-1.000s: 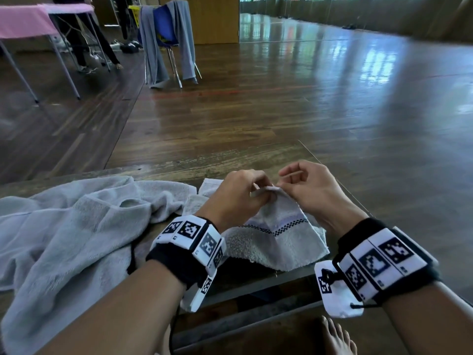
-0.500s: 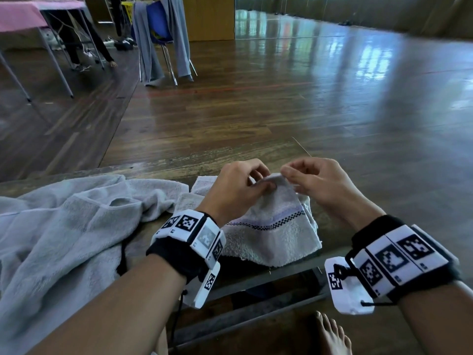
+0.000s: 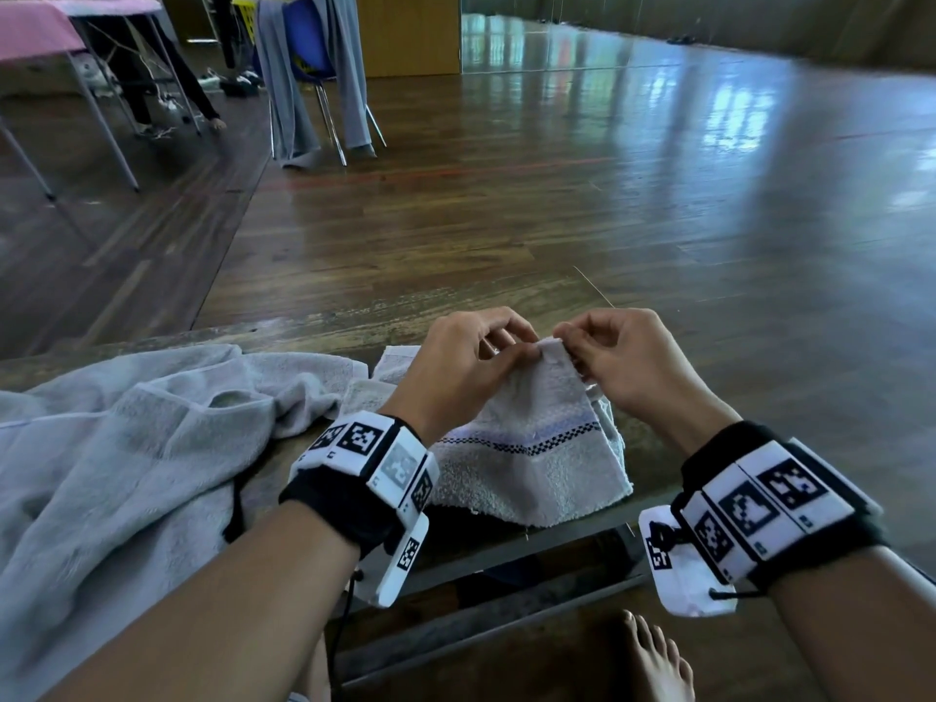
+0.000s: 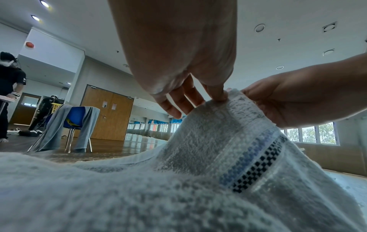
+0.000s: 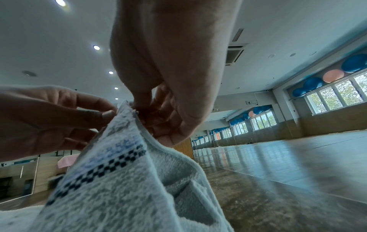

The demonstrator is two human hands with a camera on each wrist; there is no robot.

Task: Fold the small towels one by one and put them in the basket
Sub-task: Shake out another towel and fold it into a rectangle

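Observation:
A small white towel with a blue and black checked stripe hangs from both hands over the table's front edge. My left hand pinches its raised top corner from the left, and my right hand pinches the same corner from the right. In the left wrist view the towel rises to the left hand's fingertips. The right wrist view shows the towel with its layers parted below my right hand. No basket is in view.
A large grey towel lies crumpled on the wooden table to the left, with another small towel beside it. A blue chair draped with grey cloth and a pink table stand on the floor beyond. My bare foot is below.
Both hands stay pinched at the towel's top corner, working it between the fingertips; the hands have shifted slightly apart. The towel hangs much as before.

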